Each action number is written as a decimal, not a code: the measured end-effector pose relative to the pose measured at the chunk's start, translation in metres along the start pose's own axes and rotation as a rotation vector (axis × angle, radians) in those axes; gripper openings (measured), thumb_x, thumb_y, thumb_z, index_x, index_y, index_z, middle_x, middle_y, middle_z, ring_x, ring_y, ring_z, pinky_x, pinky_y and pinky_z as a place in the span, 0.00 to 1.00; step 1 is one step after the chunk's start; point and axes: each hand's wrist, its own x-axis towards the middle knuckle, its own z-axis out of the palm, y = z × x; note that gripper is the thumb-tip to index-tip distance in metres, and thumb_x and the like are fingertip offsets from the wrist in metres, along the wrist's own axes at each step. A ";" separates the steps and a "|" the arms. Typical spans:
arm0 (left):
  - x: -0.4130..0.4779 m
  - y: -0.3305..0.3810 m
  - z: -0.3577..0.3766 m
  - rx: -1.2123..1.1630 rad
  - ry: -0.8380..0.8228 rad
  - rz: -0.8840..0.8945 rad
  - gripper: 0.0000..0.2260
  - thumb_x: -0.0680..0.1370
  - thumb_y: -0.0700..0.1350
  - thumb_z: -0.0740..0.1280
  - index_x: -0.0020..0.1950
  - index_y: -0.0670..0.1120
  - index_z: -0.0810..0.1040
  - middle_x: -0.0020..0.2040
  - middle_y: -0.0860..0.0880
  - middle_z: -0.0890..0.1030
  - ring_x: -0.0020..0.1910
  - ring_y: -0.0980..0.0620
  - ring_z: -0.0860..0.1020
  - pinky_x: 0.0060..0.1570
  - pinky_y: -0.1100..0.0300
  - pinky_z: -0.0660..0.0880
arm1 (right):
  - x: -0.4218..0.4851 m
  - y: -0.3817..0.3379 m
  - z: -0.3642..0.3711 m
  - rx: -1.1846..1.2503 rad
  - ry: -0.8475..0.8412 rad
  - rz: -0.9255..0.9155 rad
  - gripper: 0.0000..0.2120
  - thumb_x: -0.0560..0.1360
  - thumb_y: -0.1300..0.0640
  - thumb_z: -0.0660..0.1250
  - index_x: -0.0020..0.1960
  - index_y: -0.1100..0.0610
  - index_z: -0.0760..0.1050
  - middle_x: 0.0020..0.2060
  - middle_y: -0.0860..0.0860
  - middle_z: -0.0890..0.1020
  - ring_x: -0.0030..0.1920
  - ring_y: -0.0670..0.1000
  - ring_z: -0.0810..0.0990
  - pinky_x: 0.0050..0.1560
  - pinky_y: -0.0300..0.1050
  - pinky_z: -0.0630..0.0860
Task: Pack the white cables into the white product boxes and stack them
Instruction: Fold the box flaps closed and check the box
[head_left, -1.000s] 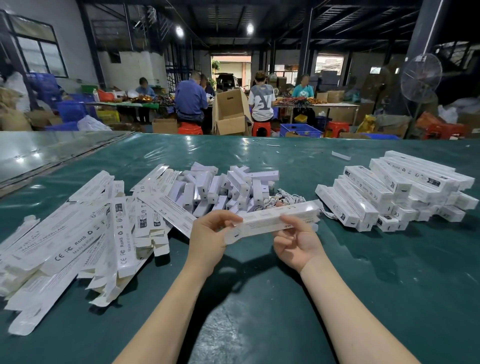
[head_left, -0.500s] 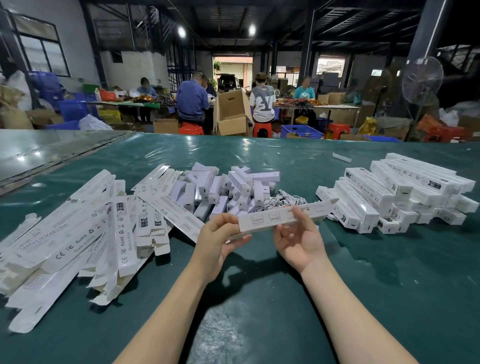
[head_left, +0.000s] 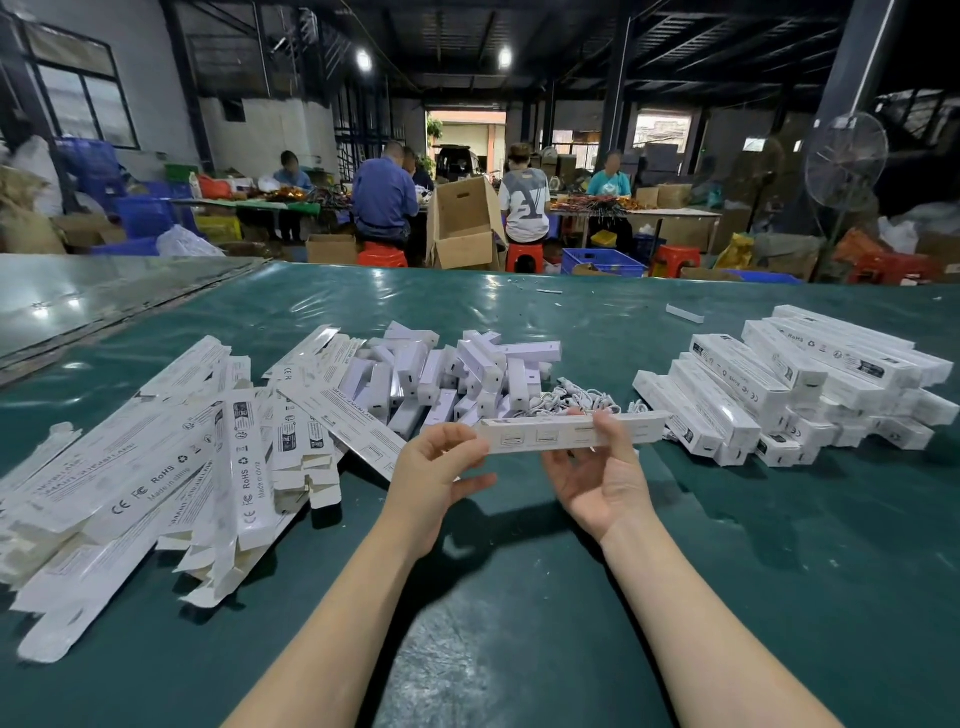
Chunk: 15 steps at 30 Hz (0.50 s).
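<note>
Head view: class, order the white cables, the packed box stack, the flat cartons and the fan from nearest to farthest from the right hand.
1. White cables, just beyond the right hand gripping the product box.
2. Packed box stack, to its right.
3. Flat cartons, far left.
4. Fan, background right.

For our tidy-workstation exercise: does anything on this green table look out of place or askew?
The flat boxes on the left lie jumbled at mixed angles, unlike the packed boxes stacked in rows on the right. One small white piece lies alone further back, apart from every pile.
</note>
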 end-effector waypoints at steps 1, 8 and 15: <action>0.000 0.000 0.000 -0.004 0.012 -0.009 0.09 0.75 0.31 0.63 0.37 0.41 0.74 0.37 0.45 0.76 0.30 0.58 0.76 0.33 0.62 0.78 | 0.002 -0.001 -0.001 -0.034 0.012 0.004 0.05 0.64 0.60 0.70 0.39 0.58 0.75 0.30 0.53 0.83 0.31 0.52 0.83 0.28 0.45 0.80; 0.006 0.005 -0.008 -0.094 0.137 0.014 0.15 0.74 0.27 0.55 0.33 0.43 0.69 0.34 0.48 0.73 0.34 0.50 0.69 0.27 0.69 0.72 | 0.001 -0.002 -0.002 -0.121 -0.196 0.138 0.20 0.55 0.66 0.73 0.46 0.66 0.76 0.42 0.62 0.83 0.41 0.59 0.84 0.39 0.52 0.82; 0.006 0.002 -0.007 -0.029 0.138 0.100 0.13 0.75 0.28 0.60 0.38 0.46 0.69 0.28 0.53 0.77 0.24 0.57 0.71 0.33 0.65 0.71 | 0.002 -0.006 -0.004 -0.107 -0.298 0.183 0.23 0.37 0.70 0.79 0.31 0.59 0.80 0.35 0.60 0.83 0.41 0.60 0.84 0.39 0.53 0.81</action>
